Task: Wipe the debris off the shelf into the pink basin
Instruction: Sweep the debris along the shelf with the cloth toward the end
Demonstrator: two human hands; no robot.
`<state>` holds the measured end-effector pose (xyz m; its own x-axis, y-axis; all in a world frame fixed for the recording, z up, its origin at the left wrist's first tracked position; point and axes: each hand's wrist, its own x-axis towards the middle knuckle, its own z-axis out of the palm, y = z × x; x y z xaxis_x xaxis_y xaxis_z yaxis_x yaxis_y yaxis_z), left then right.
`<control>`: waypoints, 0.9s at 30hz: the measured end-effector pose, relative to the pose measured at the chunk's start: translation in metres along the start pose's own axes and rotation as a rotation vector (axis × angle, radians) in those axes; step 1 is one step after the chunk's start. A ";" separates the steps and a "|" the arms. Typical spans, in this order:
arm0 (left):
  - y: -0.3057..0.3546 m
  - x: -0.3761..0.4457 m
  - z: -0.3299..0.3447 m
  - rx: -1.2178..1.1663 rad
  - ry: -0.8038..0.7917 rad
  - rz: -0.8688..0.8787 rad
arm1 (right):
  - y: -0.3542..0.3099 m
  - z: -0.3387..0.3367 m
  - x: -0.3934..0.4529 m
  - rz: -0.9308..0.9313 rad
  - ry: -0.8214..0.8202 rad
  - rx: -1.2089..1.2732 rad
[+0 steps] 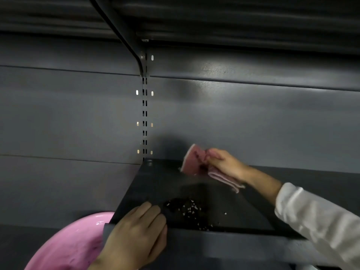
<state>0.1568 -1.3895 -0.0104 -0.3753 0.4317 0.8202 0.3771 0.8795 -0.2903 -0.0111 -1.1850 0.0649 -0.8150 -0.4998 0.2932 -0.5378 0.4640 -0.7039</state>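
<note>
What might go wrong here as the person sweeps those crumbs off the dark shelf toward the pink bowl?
1. The debris lies near the front edge of the shelf, while the pink basin sits lower left; a forward sweep would likely drop crumbs past it.
2. The left hand rests on the shelf corner between debris and basin, so it may block crumbs.
3. The right hand holds the pink cloth bunched near the back wall; stray specks might be missed.

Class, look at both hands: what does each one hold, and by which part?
The right hand grips a pink cloth bunched at its middle. The left hand holds nothing; it rests on the shelf's front corner.
</note>
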 end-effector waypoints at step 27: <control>0.001 0.000 -0.003 -0.056 -0.073 -0.010 | 0.061 -0.030 -0.048 0.118 0.005 -0.115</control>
<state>0.1594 -1.3892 -0.0091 -0.4396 0.4379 0.7842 0.4188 0.8723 -0.2523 -0.0116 -1.1105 0.0271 -0.8750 -0.4333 0.2160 -0.4590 0.6002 -0.6550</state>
